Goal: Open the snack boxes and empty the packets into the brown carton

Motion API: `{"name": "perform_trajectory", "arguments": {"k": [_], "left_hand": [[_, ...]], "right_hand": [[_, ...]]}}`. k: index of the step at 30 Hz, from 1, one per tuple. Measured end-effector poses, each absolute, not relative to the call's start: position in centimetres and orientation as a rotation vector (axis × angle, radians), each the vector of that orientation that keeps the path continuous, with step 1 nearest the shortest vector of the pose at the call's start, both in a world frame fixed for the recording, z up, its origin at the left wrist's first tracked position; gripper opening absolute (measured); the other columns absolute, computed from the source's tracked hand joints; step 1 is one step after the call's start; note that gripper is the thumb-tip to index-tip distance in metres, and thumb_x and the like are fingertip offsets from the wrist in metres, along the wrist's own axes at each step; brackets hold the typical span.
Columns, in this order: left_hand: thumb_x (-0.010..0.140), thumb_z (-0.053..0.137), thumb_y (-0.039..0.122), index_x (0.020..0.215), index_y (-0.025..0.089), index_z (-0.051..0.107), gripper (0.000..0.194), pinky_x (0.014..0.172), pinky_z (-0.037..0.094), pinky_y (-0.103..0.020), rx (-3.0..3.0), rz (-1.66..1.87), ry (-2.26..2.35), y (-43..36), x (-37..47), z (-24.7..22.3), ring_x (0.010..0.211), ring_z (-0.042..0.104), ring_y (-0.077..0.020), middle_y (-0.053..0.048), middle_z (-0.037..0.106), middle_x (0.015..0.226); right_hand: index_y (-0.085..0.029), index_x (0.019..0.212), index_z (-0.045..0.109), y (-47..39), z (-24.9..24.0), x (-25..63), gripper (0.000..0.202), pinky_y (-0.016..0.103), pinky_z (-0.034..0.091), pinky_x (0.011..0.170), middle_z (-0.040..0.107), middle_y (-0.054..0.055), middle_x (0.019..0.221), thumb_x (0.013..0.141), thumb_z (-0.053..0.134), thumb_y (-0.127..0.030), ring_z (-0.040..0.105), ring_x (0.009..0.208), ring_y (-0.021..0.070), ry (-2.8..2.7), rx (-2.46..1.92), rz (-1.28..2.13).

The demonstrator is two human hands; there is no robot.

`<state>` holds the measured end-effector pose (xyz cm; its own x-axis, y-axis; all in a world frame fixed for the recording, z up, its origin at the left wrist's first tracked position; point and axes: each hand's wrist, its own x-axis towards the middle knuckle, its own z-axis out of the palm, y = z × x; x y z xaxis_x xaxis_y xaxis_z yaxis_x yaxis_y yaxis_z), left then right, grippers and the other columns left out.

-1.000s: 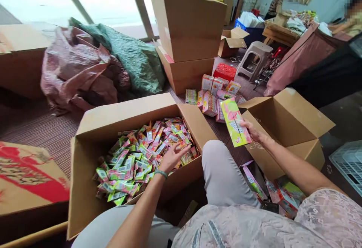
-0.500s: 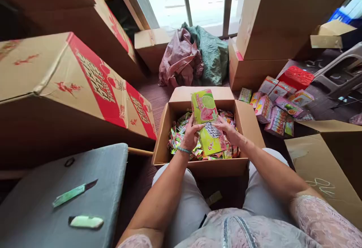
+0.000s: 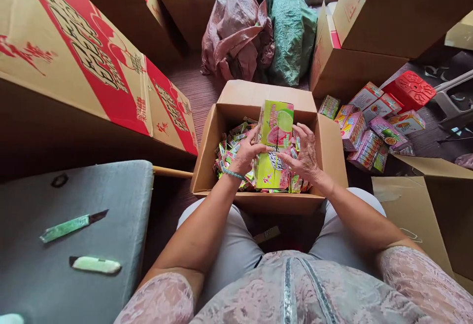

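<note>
A green and pink candy box (image 3: pixel 276 123) with lime and fruit pictures is held upright, face toward me, above an open carton (image 3: pixel 254 197). My left hand (image 3: pixel 244 157) grips the box's left side, thumb across its front; its other fingers are partly hidden. My right hand (image 3: pixel 306 155) is at the box's right edge, fingers apart and raised off it, thumb over the front. Whether that thumb presses on it I cannot tell. Small wrapped packets (image 3: pixel 231 146) lie loose in the carton, beneath and around the box.
Two cutters, a green one (image 3: pixel 70 227) and a pale one (image 3: pixel 96 265), lie on a grey surface (image 3: pixel 48 294) at left. Several candy boxes (image 3: pixel 353 129) are piled by a red stool (image 3: pixel 410 91). Sacks (image 3: pixel 240 33) and large cartons (image 3: pixel 373 67) stand beyond; an open carton (image 3: pixel 402 200) is at right.
My right hand's fingers have spread and lifted from the box edge. The box has turned more upright, with its left side showing. My view has tilted down and moved closer.
</note>
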<state>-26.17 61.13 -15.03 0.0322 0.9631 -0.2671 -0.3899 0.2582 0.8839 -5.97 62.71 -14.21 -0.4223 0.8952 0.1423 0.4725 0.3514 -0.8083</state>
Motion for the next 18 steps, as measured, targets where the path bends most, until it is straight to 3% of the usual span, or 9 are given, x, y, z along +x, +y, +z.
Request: {"name": "perform_trajectory", "arguments": {"k": [3,7,12,15,18], "left_hand": [[0.055,0.078,0.024,0.162,0.013,0.044,0.113,0.073,0.054,-0.029,0.736,1.117,1.142,60.8,-26.4,-16.1,0.075,0.067,-0.0176,-0.007,0.077,0.105],[0.052,0.076,0.021,0.162,0.011,0.046,0.114,0.068,0.049,-0.027,0.866,1.001,1.333,60.3,-26.5,-17.5,0.071,0.061,-0.0157,-0.004,0.075,0.096],[0.048,0.078,0.020,0.156,0.012,0.056,0.110,0.073,0.051,-0.028,0.948,0.911,1.397,59.8,-26.6,-18.2,0.082,0.063,-0.0188,-0.008,0.075,0.115],[0.047,0.079,0.021,0.155,0.011,0.056,0.111,0.071,0.051,-0.028,0.865,0.879,1.354,59.8,-27.1,-18.1,0.076,0.062,-0.0170,-0.008,0.077,0.108],[0.050,0.077,0.020,0.156,0.012,0.054,0.108,0.068,0.053,-0.030,0.700,0.872,1.200,59.7,-27.6,-17.7,0.068,0.064,-0.0171,-0.007,0.078,0.098]], "right_hand": [[-0.026,0.125,0.068,62.3,-14.1,-5.7,0.040,0.058,0.023,0.121,0.063,0.013,0.140,0.101,0.063,-0.058,0.041,0.145,0.0381,-2.497,-0.954,0.400],[-0.019,0.110,0.071,61.5,-13.7,-6.1,0.036,0.049,0.027,0.114,0.070,0.012,0.109,0.101,0.066,-0.054,0.055,0.114,0.0311,-2.885,-0.675,0.155],[-0.018,0.094,0.073,61.0,-14.0,-5.9,0.034,0.042,0.033,0.102,0.067,0.010,0.096,0.099,0.071,-0.052,0.054,0.098,0.0262,-3.088,-0.579,0.279],[-0.020,0.086,0.071,61.4,-14.0,-5.4,0.022,0.041,0.032,0.100,0.066,0.008,0.097,0.104,0.064,-0.032,0.053,0.098,0.0240,-3.064,-0.538,0.374],[-0.021,0.077,0.065,62.2,-12.5,-4.6,0.031,0.040,0.031,0.097,0.063,0.004,0.088,0.105,0.053,-0.019,0.051,0.089,0.0210,-2.948,-0.510,0.517]]}}
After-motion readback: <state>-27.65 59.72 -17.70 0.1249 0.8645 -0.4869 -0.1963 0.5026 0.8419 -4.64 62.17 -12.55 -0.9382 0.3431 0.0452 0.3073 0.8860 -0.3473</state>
